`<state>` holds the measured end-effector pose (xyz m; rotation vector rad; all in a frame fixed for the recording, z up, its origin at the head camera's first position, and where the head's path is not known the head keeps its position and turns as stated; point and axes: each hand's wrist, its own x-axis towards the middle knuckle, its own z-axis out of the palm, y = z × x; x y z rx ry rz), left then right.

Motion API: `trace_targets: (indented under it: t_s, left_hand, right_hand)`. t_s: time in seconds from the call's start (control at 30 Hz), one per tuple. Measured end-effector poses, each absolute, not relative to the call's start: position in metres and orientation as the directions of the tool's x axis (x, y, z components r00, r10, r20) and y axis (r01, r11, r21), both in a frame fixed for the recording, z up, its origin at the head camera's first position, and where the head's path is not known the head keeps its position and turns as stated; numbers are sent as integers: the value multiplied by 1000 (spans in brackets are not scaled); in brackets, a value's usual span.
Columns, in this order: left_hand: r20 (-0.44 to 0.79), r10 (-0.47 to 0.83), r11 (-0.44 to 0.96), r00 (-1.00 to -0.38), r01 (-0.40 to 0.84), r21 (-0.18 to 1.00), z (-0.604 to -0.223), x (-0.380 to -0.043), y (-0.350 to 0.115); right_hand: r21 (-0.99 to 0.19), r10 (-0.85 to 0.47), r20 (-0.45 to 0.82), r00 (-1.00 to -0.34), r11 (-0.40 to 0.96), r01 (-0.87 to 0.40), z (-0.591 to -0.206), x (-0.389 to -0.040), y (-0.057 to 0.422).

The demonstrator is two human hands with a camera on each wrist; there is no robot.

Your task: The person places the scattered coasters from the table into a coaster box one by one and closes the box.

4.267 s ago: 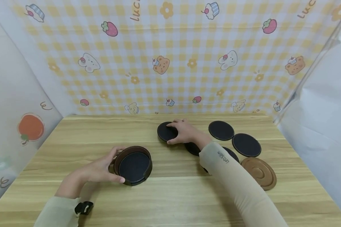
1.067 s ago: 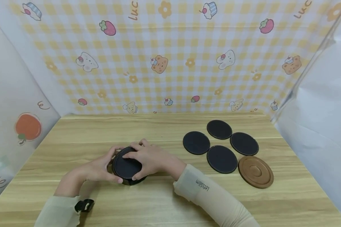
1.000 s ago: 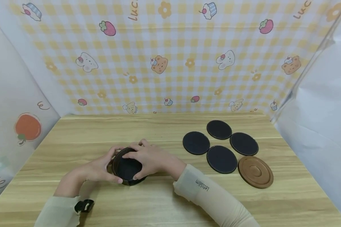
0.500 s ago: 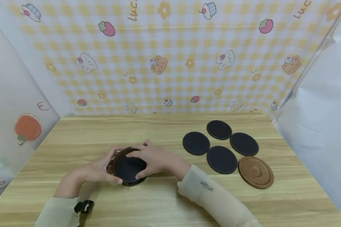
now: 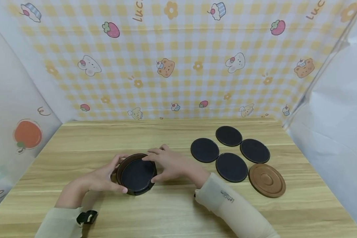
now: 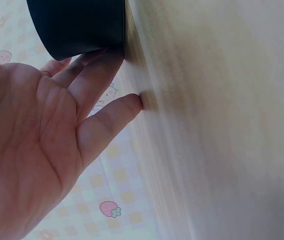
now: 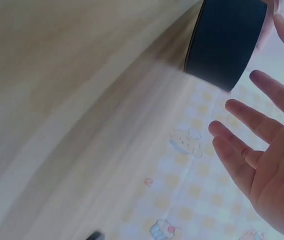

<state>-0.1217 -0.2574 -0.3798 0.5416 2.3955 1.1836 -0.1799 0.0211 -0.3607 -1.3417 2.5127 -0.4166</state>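
Observation:
A round coaster holder (image 5: 122,177), brown inside with a black outer wall, stands on the table left of the middle. Inside it lies a round black coaster (image 5: 138,175), top face up. My left hand (image 5: 102,177) holds the holder from the left, thumb at the front and fingers round the back. The left wrist view shows its fingers (image 6: 99,75) against the black wall. At the holder's right rim is my right hand (image 5: 174,165), fingers spread and holding nothing. In the right wrist view, its fingertips stand apart from the wall.
Several black coasters (image 5: 232,167) lie flat in a cluster on the right of the wooden table (image 5: 166,215). A brown round disc (image 5: 267,180) with a ringed centre lies beside them. A checked cloth (image 5: 184,82) hangs behind the table.
My right hand carried a black round piece from the table's back middle to the holder. The piece sank inside, and the hand let go and drew back right. My left hand stayed.

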Motion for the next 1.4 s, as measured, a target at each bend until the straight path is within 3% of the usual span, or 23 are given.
trace_targets:
  t_s: [0.4,0.83,1.4]
  left_hand:
    - [-185,501,568,-845,160,807,-380,-121,-258]
    - [-179,502,560,-846,160,813,-379,-119,-257]
    - [-159,505,562,-848,183,806,-379,-119,-257]
  right_hand:
    - [-320,-771,-144,-620,629,-708,-363,-187,57]
    - [-357,-694,-108,-712,695,-624,-366,-198,107]
    - [-366,-629,-93,-772,742,-561,-371,-217,156]
